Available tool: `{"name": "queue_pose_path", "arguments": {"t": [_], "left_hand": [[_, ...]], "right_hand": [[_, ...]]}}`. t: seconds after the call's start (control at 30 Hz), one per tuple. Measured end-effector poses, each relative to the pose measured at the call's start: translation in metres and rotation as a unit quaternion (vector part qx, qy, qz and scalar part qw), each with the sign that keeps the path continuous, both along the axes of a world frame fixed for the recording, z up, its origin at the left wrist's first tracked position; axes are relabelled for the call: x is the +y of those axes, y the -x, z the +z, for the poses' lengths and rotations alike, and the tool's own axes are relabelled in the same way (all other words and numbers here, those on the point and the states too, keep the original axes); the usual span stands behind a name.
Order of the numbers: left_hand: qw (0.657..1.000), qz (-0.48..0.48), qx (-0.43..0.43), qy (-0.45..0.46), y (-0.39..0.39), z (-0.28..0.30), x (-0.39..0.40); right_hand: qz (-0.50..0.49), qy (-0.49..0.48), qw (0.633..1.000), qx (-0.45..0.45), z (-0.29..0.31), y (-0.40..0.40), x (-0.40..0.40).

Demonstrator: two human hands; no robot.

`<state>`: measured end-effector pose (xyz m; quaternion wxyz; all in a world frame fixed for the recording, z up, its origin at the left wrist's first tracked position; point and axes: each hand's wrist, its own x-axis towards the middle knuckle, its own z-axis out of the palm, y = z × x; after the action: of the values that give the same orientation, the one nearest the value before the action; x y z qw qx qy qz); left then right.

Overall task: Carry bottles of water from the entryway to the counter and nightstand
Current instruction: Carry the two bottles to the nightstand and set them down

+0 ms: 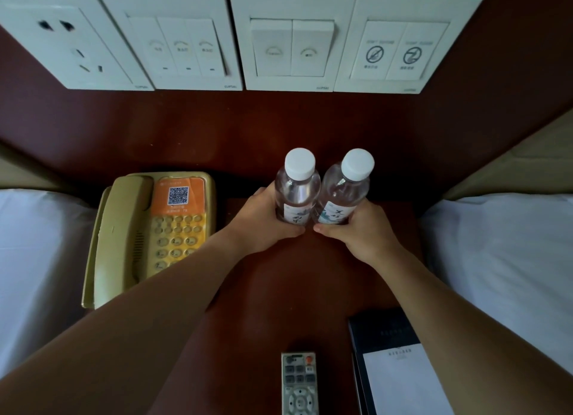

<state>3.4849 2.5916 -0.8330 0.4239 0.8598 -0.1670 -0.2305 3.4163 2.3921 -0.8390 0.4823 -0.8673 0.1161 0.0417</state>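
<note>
Two clear water bottles with white caps stand upright side by side at the back of the dark wooden nightstand [279,290]. My left hand [263,225] wraps around the lower part of the left bottle [297,191]. My right hand [362,231] grips the lower part of the right bottle [347,191]. The bottles touch each other, and my thumbs nearly meet in front of them. Their bases are hidden behind my fingers.
A beige telephone [148,234] sits at the nightstand's left. A grey remote control [299,383] and a dark notepad holder with white paper [393,365] lie near the front. White bedding [502,259] flanks both sides. Wall switches and a socket [242,42] are behind.
</note>
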Motion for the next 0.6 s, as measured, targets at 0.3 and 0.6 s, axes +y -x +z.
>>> {"name": "queue_pose_path", "arguments": {"t": [0.3, 0.6], "left_hand": [[1.000, 0.002, 0.008, 0.012, -0.002, -0.003, -0.003], [0.996, 0.039, 0.057, 0.058, 0.011, 0.016, 0.000]], "right_hand": [[-0.004, -0.005, 1.000, 0.005, 0.002, 0.002, -0.002], [-0.021, -0.069, 0.997, 0.028, 0.028, 0.011, 0.004]]}}
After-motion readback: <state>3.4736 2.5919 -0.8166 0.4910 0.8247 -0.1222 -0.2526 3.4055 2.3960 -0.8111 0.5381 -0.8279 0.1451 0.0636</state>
